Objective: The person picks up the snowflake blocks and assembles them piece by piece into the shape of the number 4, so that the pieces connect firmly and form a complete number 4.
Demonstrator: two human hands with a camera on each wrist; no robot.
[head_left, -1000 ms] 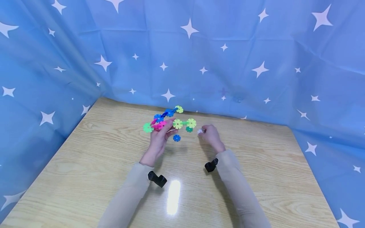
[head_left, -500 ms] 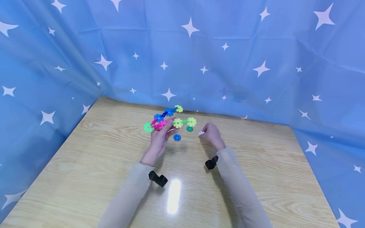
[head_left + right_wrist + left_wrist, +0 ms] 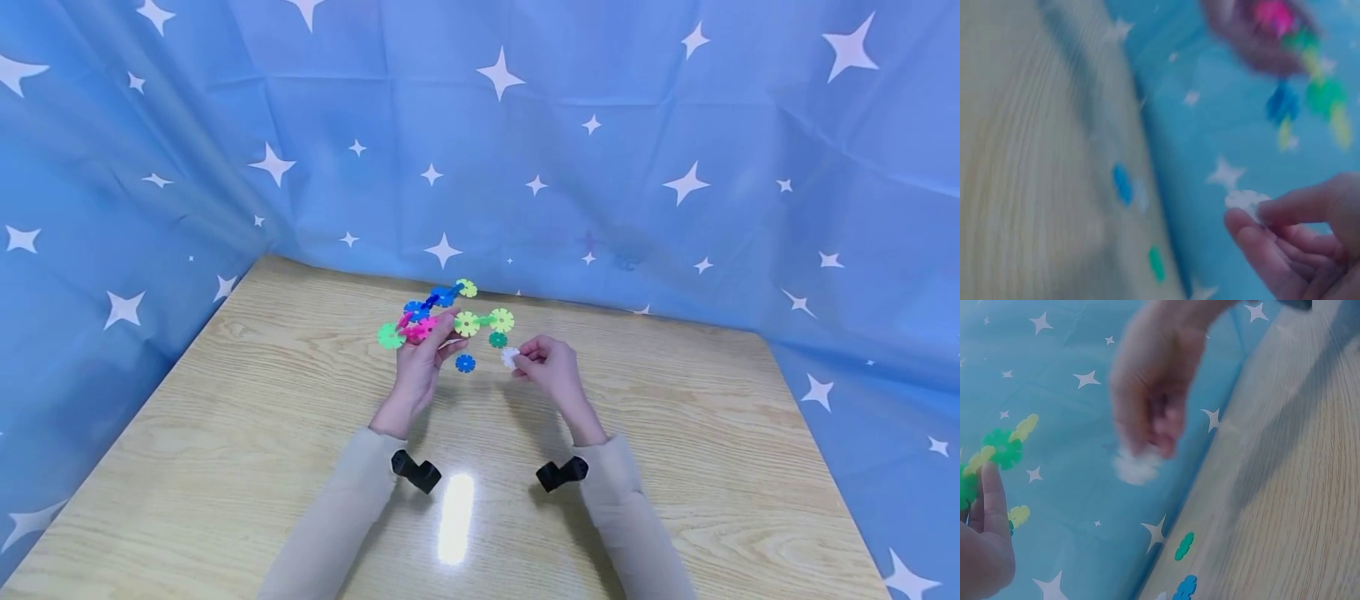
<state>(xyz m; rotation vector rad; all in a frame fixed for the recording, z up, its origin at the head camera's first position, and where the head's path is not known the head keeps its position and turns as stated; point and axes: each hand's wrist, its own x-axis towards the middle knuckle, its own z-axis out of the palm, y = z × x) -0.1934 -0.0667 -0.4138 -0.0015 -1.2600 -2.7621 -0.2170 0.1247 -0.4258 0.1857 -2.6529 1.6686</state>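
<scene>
Wearing pale sleeves [image 3: 633, 533], I have a black wrist camera [image 3: 415, 472] at my left cuff and a second black camera [image 3: 561, 475] at my right, both over a wood-grained table [image 3: 225, 433]. A bright patch of glare [image 3: 456, 521] shows on the wood between my forearms. Farther out, my left hand [image 3: 416, 367] and my right hand [image 3: 553, 367] are apart from each other. A blue notched disc [image 3: 465, 363] lies on the table between them, nearer my left. My right thumb and fingers pinch a white notched disc [image 3: 509, 357] by its edge, held above the wood; the left-wrist view blurs both disc and fingers. A dark green disc [image 3: 498, 340] lies on the table, slightly farther away than the white one. My left thumb and fingers grasp a chain of linked discs [image 3: 426, 327] at its pink part, keeping it raised. To its left sits a light green disc [image 3: 389, 336]; to the right are two yellow-green discs [image 3: 502, 320], a green piece joining them. Beyond my thumb, blue linked discs [image 3: 442, 297] lead outward to a yellow disc [image 3: 467, 288]. Behind the table hangs a blue curtain [image 3: 600, 183] printed with white stars [image 3: 500, 75].
</scene>
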